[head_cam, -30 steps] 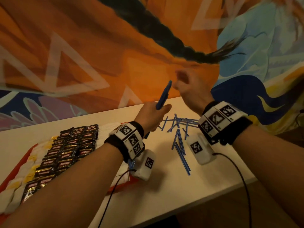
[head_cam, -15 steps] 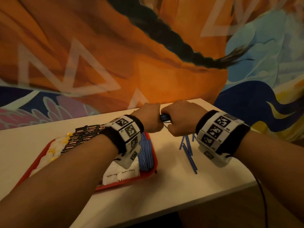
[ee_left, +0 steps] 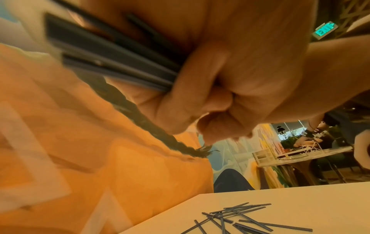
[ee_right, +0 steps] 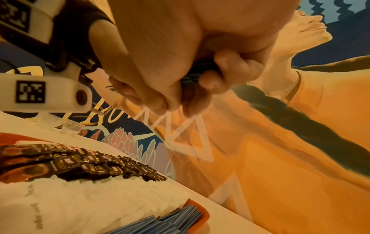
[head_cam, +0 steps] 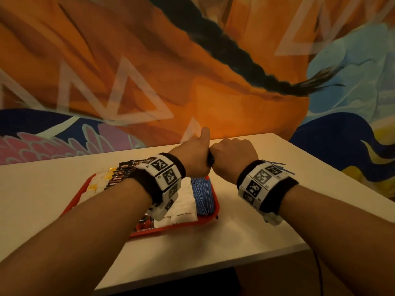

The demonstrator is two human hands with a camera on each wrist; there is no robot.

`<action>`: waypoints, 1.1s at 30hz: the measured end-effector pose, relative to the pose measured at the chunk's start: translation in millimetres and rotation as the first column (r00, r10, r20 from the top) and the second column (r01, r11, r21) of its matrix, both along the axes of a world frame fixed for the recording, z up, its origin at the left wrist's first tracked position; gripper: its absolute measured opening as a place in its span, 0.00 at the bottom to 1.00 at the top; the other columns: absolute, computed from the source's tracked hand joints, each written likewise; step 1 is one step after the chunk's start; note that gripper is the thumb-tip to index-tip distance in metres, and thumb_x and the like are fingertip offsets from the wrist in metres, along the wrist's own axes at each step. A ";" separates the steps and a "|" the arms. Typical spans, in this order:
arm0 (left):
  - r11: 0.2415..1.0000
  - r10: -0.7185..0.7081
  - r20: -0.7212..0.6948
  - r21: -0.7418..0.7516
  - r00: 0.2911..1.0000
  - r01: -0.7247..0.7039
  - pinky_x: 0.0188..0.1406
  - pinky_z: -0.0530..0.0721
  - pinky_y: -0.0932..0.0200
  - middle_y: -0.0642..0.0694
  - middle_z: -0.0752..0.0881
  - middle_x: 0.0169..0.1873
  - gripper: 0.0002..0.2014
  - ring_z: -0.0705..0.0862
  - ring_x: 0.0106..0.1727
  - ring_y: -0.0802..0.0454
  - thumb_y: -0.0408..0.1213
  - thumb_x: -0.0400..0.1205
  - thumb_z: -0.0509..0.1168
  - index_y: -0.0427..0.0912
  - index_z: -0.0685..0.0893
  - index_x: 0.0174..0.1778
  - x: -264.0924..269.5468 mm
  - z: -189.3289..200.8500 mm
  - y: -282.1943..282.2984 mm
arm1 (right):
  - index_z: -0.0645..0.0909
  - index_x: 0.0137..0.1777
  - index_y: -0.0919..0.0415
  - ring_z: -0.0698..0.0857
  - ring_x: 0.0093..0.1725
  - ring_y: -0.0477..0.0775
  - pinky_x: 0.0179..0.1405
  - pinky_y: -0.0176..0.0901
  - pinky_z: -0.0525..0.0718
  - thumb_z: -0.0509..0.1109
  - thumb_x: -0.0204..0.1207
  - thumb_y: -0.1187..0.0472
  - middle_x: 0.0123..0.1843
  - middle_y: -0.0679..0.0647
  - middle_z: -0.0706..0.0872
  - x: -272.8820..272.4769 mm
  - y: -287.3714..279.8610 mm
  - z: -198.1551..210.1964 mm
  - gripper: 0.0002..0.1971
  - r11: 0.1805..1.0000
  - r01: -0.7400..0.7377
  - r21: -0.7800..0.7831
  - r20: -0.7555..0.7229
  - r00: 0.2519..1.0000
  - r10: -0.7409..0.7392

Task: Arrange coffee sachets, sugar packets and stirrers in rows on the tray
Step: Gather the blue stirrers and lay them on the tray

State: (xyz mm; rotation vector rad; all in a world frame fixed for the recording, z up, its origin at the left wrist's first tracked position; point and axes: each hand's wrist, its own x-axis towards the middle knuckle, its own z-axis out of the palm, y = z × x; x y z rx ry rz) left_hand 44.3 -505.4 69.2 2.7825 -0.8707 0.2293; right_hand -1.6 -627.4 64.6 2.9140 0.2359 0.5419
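A bundle of blue stirrers (head_cam: 210, 160) is held between both my hands above the far right corner of the red tray (head_cam: 213, 216). My left hand (head_cam: 192, 159) grips one end, thumb raised. My right hand (head_cam: 233, 154) grips the other end, its fingers curled round the bundle (ee_right: 191, 76). The bundle's free ends (ee_left: 110, 53) fan out in the left wrist view. On the tray lie rows of dark coffee sachets (head_cam: 121, 174), white sugar packets (head_cam: 181, 201) and blue stirrers (head_cam: 203, 195). My left forearm hides the middle of the tray.
Several loose stirrers (ee_left: 240, 218) lie on the white table (head_cam: 277, 242) to the right of the tray, partly behind my right wrist (head_cam: 277, 166). A painted wall stands close behind the table. The table's right and front edges are near.
A second ago my left hand alone held the bundle upright. My right hand then came in and took the other end, and both hands now hold it over the tray's corner.
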 end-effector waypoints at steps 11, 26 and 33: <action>0.618 -0.183 -0.146 -0.786 0.972 -0.002 0.38 0.89 0.60 0.49 0.92 0.39 0.04 0.91 0.39 0.53 0.30 0.78 0.75 0.42 0.89 0.46 -24.5 -9.5 66.9 | 0.82 0.47 0.53 0.77 0.37 0.56 0.37 0.47 0.75 0.62 0.81 0.51 0.31 0.48 0.70 3.9 -2.3 -5.7 0.09 0.988 0.029 0.153 0.001 1.000 -0.030; 0.299 -0.271 -0.200 -0.947 0.941 -0.115 0.41 0.90 0.61 0.43 0.92 0.37 0.02 0.91 0.37 0.48 0.27 0.78 0.73 0.34 0.91 0.44 -42.7 -24.6 65.3 | 0.80 0.61 0.49 0.86 0.46 0.44 0.48 0.40 0.87 0.79 0.69 0.41 0.51 0.45 0.88 -15.1 -2.4 -4.2 0.24 0.767 -0.292 0.571 0.031 0.941 0.336; 0.214 -0.312 -0.191 -0.969 0.931 -0.127 0.40 0.90 0.61 0.42 0.92 0.37 0.07 0.91 0.38 0.47 0.34 0.71 0.74 0.35 0.91 0.41 -45.3 -19.1 65.4 | 0.83 0.58 0.56 0.88 0.57 0.49 0.54 0.46 0.82 0.57 0.82 0.34 0.57 0.51 0.89 -7.2 8.6 2.3 0.26 -0.091 -0.201 0.975 0.218 0.938 0.270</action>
